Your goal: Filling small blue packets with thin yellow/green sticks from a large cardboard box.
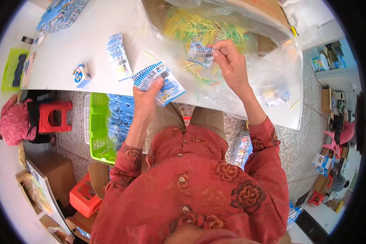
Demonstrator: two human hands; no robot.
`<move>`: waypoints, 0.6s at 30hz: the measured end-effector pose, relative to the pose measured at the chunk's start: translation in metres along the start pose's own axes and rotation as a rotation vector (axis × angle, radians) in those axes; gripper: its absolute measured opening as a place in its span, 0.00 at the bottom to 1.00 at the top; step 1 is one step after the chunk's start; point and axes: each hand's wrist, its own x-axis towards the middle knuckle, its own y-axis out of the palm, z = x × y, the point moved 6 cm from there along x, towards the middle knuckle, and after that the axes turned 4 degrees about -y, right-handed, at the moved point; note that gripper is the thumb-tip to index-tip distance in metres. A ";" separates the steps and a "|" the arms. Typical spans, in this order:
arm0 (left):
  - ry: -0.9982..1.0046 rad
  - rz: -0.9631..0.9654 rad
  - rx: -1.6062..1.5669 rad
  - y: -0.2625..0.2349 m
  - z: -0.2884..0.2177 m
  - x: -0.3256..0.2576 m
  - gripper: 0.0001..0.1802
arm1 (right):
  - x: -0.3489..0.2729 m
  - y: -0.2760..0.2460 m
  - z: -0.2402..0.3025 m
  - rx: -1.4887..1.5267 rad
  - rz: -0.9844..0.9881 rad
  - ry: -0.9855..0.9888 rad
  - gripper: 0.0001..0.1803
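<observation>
My left hand (145, 97) is closed on a blue-and-white printed plastic packet (171, 86) with striped edges, its thumb on top. A smaller, partly see-through packet (200, 55) with blue striped edges is pinched between the thumb and fingers of my right hand (232, 65). That hand is over the near side of a carton lined with clear plastic (268, 65). Thin yellow and green sticks (205, 28) lie heaped inside the liner, with some scattered nearer to me. Between the two packets there is a gap.
On the white table (97, 49) lie a strip of packets (119, 56), a small blue-and-white box (81, 75) and more packets (275, 94). A green basket (98, 130) of blue packets stands left of my legs. Other people sit at far left (17, 120) and far right.
</observation>
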 end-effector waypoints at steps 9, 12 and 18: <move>0.081 -0.172 -0.048 -0.062 -0.005 -0.022 0.12 | 0.022 0.082 -0.030 0.198 0.173 0.120 0.03; 0.051 -0.241 -0.084 -0.081 -0.004 -0.035 0.13 | 0.031 0.141 -0.047 0.311 0.235 0.186 0.04; 0.118 -0.362 -0.077 -0.114 -0.012 -0.052 0.12 | 0.058 0.247 -0.050 0.432 0.342 0.256 0.08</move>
